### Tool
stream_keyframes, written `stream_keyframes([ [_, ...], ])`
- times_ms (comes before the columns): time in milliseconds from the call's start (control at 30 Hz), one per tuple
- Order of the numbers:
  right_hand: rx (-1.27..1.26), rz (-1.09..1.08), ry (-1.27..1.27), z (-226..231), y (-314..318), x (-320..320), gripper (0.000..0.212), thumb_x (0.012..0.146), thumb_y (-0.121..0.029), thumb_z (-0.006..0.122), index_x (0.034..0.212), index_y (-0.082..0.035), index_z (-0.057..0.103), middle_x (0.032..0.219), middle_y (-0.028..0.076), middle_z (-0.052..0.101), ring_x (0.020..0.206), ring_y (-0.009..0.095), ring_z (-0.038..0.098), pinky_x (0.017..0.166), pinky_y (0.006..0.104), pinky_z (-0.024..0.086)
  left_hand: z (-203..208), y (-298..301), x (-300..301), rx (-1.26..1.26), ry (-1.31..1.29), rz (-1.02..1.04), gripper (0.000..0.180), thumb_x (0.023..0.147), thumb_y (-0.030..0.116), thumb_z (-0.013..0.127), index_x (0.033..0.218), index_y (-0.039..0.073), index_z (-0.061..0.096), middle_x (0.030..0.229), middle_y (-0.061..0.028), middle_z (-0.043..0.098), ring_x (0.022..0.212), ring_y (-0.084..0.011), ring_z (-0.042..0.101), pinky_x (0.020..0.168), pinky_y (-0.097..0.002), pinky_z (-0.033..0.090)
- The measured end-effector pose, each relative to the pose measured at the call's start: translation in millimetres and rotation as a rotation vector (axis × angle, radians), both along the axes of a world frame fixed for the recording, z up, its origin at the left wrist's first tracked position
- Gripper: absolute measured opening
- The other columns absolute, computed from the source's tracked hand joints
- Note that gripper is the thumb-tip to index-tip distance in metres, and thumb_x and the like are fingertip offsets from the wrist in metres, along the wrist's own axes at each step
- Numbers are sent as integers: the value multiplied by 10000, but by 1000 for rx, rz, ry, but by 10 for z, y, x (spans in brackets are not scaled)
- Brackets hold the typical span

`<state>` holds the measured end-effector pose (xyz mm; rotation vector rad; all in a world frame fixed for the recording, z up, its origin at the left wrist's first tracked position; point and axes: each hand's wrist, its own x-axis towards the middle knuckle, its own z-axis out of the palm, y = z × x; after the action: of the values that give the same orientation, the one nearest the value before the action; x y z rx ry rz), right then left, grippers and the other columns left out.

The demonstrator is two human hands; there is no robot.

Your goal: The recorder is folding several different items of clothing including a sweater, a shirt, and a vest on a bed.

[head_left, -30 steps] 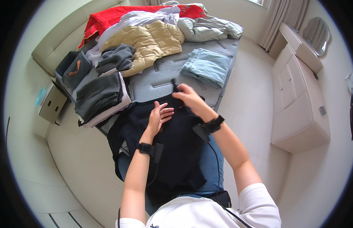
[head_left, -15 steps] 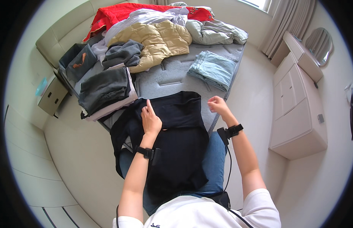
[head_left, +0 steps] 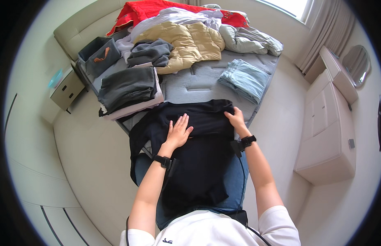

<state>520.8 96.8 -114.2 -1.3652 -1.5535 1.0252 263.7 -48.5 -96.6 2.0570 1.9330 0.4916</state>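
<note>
A black garment (head_left: pixel 198 160) lies spread over the near edge of the grey bed (head_left: pixel 198 84) and down over my lap. My left hand (head_left: pixel 178 132) rests flat on its middle with the fingers apart. At the garment's right edge, my right hand (head_left: pixel 235 119) pinches the fabric near a folded-over part. Both wrists wear black bands.
On the bed lie a stack of folded dark grey clothes (head_left: pixel 127 88), folded light blue jeans (head_left: pixel 244 78), a tan quilted jacket (head_left: pixel 190 43), a red cover (head_left: pixel 153 9) and a grey fabric bin (head_left: pixel 98 53). A white dresser (head_left: pixel 328 131) stands right, a small nightstand (head_left: pixel 66 88) left.
My right hand moved from the garment's upper middle out to its right edge, taking fabric with it. The left hand slid slightly down and flattened on the cloth.
</note>
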Motion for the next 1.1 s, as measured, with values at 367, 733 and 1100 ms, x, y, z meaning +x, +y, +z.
stream_keyframes([
  [367, 409, -105, -600, 541, -312, -261, 454, 719, -224, 684, 1101, -43, 517, 1108, 222, 480, 1041, 391, 461, 913, 450, 390, 111, -894, -1444, 462, -116, 424, 593, 765, 208, 674, 1270, 18, 428, 1190, -224, 489, 1124, -385, 463, 944, -430, 399],
  [733, 82, 712, -322, 385, -843, -1801, 346, 743, -244, 712, 1036, -88, 613, 1013, 131, 588, 1034, 310, 492, 897, 392, 415, -355, -1732, -2014, -199, -673, 551, 429, 803, 281, 671, 1070, -48, 601, 957, -135, 657, 905, -220, 616, 815, -325, 465],
  [1100, -23, 702, -379, 316, -742, -2090, 334, 726, -271, 724, 996, -84, 661, 922, 111, 649, 885, 273, 610, 805, 356, 483, 136, -2169, -2534, -159, -892, 388, 183, 788, 157, 680, 872, 40, 568, 801, 25, 563, 758, -77, 510, 704, -244, 412],
])
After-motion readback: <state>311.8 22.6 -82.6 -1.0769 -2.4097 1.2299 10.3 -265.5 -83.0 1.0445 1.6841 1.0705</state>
